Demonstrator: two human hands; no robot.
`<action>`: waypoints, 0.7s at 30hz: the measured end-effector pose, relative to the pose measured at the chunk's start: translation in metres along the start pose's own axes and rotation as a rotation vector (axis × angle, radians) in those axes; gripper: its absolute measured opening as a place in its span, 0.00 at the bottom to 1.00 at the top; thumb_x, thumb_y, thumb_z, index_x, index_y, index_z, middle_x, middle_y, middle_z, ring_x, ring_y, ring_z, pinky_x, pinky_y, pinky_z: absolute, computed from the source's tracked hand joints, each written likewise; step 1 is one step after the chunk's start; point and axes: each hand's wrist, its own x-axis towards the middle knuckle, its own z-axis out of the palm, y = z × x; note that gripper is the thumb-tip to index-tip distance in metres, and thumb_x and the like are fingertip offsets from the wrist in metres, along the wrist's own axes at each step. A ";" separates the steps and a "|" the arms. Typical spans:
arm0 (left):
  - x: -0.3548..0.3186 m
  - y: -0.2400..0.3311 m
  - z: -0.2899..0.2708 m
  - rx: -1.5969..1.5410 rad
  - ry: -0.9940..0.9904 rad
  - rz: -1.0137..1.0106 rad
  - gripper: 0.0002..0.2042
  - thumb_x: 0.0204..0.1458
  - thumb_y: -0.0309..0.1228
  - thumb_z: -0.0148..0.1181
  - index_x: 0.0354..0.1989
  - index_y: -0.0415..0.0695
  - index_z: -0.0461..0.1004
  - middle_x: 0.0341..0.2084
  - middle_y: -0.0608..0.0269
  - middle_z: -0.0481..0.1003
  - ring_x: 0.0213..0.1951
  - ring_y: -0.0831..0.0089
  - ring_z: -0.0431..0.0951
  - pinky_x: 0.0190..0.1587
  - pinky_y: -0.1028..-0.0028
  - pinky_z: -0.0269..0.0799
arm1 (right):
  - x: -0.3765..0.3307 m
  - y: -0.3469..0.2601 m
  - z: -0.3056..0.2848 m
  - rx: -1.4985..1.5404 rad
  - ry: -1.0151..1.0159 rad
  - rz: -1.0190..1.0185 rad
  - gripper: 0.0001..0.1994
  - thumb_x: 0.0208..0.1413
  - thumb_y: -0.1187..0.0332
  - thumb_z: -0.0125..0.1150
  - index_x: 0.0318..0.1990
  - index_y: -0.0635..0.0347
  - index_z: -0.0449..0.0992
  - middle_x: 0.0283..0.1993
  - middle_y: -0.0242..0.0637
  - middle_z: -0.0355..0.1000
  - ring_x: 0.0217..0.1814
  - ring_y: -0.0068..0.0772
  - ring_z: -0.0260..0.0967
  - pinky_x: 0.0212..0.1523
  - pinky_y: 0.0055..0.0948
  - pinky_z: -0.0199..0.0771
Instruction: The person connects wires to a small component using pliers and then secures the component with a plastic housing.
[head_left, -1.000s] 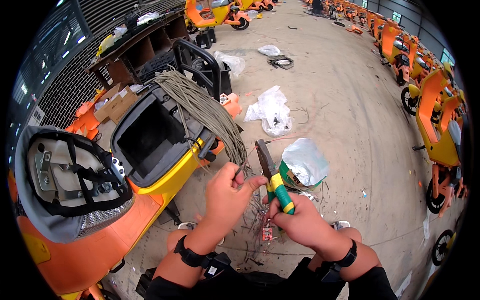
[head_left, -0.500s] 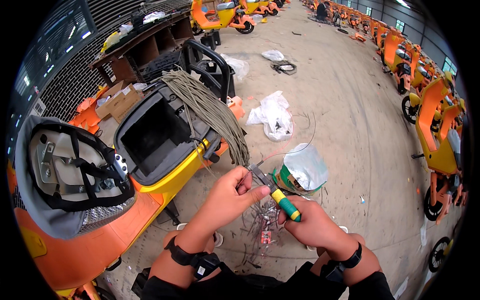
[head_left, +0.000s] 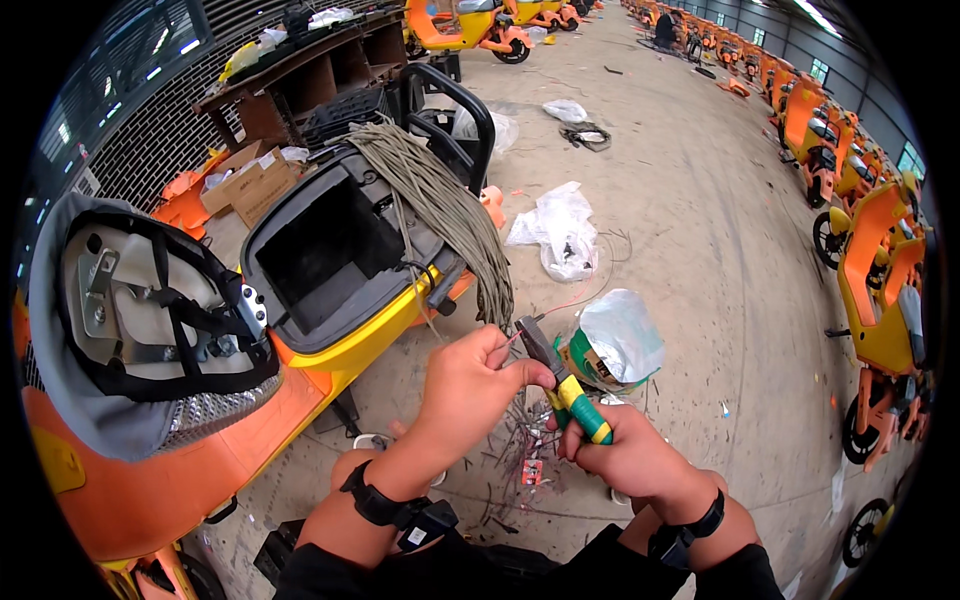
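Observation:
My right hand (head_left: 625,458) grips pliers (head_left: 560,382) with yellow and green handles, jaws pointing up and left. My left hand (head_left: 470,385) pinches a thin wire right at the jaws of the pliers. The wire runs from a thick bundle of grey cables (head_left: 448,210) draped over an orange and yellow scooter (head_left: 330,340) whose open seat compartment (head_left: 320,250) lies to my left. Cut wire scraps (head_left: 520,455) litter the floor under my hands.
The raised scooter seat (head_left: 130,310) stands at far left. A tin lined with a silvery bag (head_left: 610,345) sits just beyond the pliers. White plastic bags (head_left: 560,230) lie on the concrete floor. Orange scooters (head_left: 880,260) line the right side; a shelf (head_left: 300,70) stands behind.
Both hands have drawn closer to me and slightly right; the pliers tilted from upright to a lower angle, with the left hand still pinching the wire at the jaws.

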 end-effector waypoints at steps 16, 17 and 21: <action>0.030 -0.038 0.004 0.266 -0.007 0.071 0.28 0.37 0.48 0.82 0.25 0.41 0.68 0.17 0.62 0.68 0.20 0.69 0.66 0.26 0.66 0.66 | 0.035 0.029 0.008 -0.188 0.216 -0.052 0.07 0.55 0.70 0.61 0.37 0.64 0.78 0.41 0.48 0.75 0.37 0.42 0.75 0.40 0.39 0.75; 0.030 -0.039 0.001 0.238 -0.044 0.050 0.26 0.41 0.46 0.82 0.26 0.40 0.69 0.18 0.65 0.68 0.22 0.75 0.66 0.26 0.70 0.65 | 0.033 0.030 0.004 -0.292 0.227 -0.162 0.07 0.55 0.70 0.61 0.37 0.64 0.78 0.42 0.50 0.75 0.38 0.46 0.76 0.41 0.41 0.75; 0.028 -0.034 0.000 0.059 -0.285 -0.031 0.20 0.47 0.37 0.79 0.25 0.41 0.70 0.18 0.72 0.67 0.23 0.83 0.64 0.25 0.76 0.63 | 0.022 0.031 -0.006 -0.463 0.261 -0.268 0.07 0.53 0.70 0.62 0.37 0.64 0.78 0.43 0.53 0.74 0.45 0.60 0.75 0.46 0.47 0.75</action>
